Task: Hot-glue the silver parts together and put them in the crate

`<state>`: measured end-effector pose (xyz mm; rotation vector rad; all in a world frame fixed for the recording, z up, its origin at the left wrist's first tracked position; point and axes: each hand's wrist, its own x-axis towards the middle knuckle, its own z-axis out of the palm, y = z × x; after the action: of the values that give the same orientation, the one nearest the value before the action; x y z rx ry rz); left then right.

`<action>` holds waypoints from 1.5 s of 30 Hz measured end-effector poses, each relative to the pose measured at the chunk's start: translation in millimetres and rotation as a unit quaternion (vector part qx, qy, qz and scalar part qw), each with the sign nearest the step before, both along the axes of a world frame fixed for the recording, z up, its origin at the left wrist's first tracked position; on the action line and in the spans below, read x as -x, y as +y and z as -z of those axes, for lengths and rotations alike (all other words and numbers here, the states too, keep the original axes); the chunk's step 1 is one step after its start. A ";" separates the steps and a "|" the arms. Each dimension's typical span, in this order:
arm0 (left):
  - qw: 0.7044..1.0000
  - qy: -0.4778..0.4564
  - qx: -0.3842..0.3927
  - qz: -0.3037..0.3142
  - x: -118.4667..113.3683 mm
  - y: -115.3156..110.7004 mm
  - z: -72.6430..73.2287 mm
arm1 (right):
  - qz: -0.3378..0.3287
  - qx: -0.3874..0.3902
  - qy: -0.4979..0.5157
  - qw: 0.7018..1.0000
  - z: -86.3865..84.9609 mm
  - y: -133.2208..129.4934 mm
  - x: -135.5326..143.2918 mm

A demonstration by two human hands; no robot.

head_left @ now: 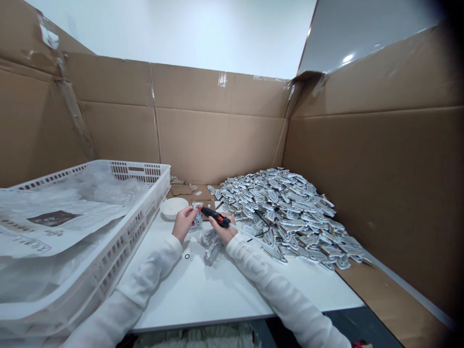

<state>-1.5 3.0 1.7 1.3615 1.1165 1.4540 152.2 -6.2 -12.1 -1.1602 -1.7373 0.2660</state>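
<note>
My left hand (184, 223) pinches a small flat grey-and-white piece (197, 218) over the table. In my right hand (225, 229) is a slim black glue gun (216, 217) with an orange tip, which points left at the top of that piece. What looks like a clear glue stick comes out of its rear end. Below my hands, a bundle of clear plastic packets (212, 246) lies on the white table (203, 295). Left of the bundle there is a small black ring (187, 256). A round white bowl (174, 208) stands just behind my left hand.
A large heap of similar grey-and-white pieces (282, 208) covers the table's right side, with a black cable (266, 220) on it. On the left stands a white plastic crate (145, 208) holding clear bags and a printed sheet. Cardboard walls (217, 135) surround the table.
</note>
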 end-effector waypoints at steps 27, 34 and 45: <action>1.000 -0.012 0.007 -0.011 2.8 4.6 4.2 | 0.093 -0.020 -0.040 0.995 -0.8 1.6 3.5; 0.992 -0.087 0.077 0.051 -1.6 -1.6 1.6 | 0.070 0.054 0.176 0.981 5.9 15.1 -2.3; 0.975 -0.172 0.110 0.094 -9.8 -14.7 -6.9 | -0.175 0.272 0.275 0.906 -4.5 8.3 9.3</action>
<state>8.4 -11.6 8.6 0.9874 0.8696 1.3228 142.9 2.0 -7.6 -0.9992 -1.3728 1.2408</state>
